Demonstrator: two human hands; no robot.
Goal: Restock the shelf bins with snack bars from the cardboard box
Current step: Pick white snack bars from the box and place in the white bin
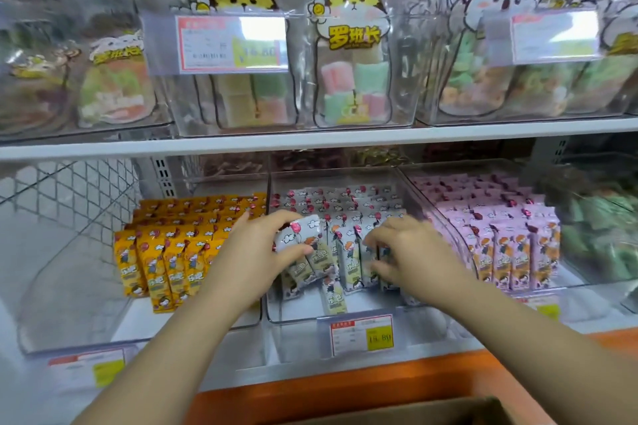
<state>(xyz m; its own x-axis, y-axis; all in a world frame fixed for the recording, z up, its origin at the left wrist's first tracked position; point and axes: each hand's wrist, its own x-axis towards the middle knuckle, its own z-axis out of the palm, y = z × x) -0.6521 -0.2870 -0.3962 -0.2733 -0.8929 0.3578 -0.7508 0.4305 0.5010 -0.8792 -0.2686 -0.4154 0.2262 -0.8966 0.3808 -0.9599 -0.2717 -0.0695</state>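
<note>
Two slender bare forearms [165,348], with a bare left hand [264,247] and right hand [412,248].

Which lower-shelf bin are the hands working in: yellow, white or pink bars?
The middle bin, with white bars: left hand and right hand both grip bars there. Yellow bin and pink bin flank it.

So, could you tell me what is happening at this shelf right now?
A person is restocking the middle bin. The left hand grips a few white-wrapped bars over it, while the right hand curls round the standing row inside. Yellow bars and pink bars stand in the neighbouring bins; the cardboard box sits below.
</note>
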